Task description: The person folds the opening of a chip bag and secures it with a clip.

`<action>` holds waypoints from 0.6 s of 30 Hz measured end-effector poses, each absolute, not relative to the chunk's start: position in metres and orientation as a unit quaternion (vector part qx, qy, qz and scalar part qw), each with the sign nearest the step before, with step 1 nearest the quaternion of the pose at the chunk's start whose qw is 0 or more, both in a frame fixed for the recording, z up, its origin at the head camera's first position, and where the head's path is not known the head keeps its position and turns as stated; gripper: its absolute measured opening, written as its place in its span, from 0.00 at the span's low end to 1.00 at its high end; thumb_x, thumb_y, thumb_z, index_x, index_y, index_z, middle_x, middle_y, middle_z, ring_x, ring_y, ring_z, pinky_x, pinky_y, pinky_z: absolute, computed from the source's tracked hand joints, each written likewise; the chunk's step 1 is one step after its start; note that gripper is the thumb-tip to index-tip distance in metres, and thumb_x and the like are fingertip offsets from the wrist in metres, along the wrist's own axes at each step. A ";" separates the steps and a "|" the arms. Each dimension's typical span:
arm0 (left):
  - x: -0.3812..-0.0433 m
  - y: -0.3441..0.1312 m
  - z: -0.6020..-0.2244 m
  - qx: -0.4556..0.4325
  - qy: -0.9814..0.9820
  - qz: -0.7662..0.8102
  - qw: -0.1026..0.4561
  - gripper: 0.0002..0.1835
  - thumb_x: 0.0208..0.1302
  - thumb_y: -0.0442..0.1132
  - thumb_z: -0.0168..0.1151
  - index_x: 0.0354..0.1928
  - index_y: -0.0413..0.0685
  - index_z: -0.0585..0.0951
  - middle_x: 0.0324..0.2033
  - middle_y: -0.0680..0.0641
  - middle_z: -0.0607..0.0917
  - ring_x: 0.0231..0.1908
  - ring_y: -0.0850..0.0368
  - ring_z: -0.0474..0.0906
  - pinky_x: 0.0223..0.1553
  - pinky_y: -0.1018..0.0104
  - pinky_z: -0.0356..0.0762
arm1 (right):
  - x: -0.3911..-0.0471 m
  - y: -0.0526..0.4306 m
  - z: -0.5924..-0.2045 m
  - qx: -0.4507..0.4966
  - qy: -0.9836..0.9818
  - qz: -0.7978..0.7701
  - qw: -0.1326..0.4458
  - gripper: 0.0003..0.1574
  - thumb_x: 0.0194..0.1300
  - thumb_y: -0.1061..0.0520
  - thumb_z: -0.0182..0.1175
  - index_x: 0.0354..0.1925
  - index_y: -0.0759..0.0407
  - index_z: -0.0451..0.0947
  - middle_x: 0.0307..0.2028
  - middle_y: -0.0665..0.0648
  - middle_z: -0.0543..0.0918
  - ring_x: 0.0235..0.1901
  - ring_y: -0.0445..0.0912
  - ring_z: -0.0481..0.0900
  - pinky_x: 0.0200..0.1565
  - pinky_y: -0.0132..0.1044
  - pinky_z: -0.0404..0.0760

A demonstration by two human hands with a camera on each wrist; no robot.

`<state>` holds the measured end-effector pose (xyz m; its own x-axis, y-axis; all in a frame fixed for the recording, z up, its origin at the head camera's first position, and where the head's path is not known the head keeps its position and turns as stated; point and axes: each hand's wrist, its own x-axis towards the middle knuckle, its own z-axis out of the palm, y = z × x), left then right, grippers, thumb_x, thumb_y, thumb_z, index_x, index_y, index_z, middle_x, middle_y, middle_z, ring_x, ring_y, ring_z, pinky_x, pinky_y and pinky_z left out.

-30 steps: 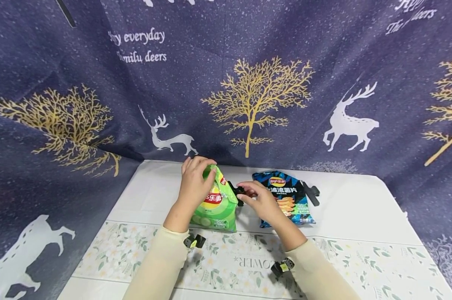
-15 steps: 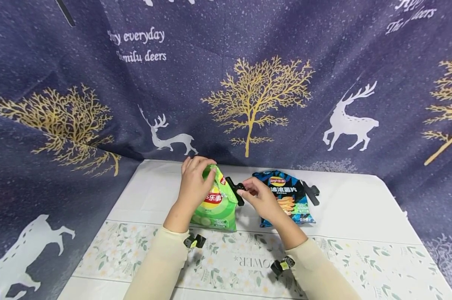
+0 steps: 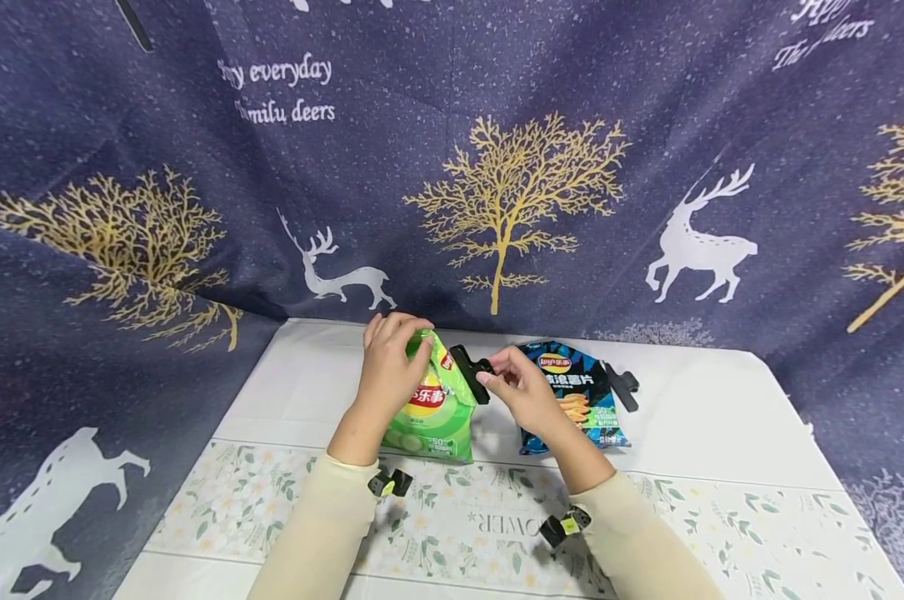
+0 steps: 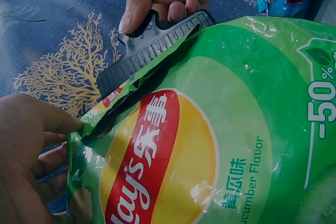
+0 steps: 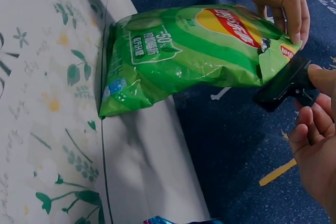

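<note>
Wht tbl [image 3: 294, 375]: L hand [image 3: 388, 354] arched, pinching green bag [image 3: 437, 427]; R hand [image 3: 526, 393] pinching blk clip [image 3: 468, 373].

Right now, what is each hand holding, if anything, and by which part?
The left hand holds the green chip bag by one end of its top edge; the right hand pinches the black clip by its handle.

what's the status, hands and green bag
Left hand grips green Lay's cucumber chip bag. Right hand pinches black clip at bag's folded edge. Nothing visibly blocking.
</note>
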<state>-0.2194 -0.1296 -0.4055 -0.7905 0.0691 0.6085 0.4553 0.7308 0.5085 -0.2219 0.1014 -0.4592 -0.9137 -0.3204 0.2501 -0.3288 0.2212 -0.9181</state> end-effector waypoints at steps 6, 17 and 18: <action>-0.220 -0.130 -0.406 -0.150 -0.884 -0.336 0.289 0.09 0.67 0.37 0.65 0.47 0.47 0.86 0.46 0.44 0.83 0.55 0.45 0.78 0.76 0.41 0.51 | -0.224 0.100 -0.453 0.206 -0.795 0.570 0.002 0.10 0.74 0.61 0.58 0.50 0.66 0.74 0.44 0.65 0.81 0.35 0.44 0.73 0.40 0.33 0.75; -0.220 -0.130 -0.405 -0.152 -0.885 -0.333 0.288 0.09 0.67 0.37 0.66 0.47 0.46 0.86 0.45 0.44 0.84 0.55 0.45 0.78 0.76 0.41 0.51 | -0.225 0.098 -0.446 0.217 -0.796 0.565 0.015 0.10 0.74 0.55 0.60 0.47 0.60 0.76 0.44 0.62 0.85 0.35 0.46 0.75 0.37 0.35 0.75; -0.219 -0.129 -0.405 -0.151 -0.886 -0.331 0.287 0.09 0.67 0.37 0.66 0.47 0.46 0.86 0.45 0.44 0.84 0.55 0.44 0.78 0.76 0.41 0.51 | -0.225 0.098 -0.445 0.219 -0.797 0.563 0.018 0.10 0.73 0.53 0.61 0.47 0.58 0.77 0.43 0.61 0.85 0.35 0.46 0.75 0.36 0.35 0.75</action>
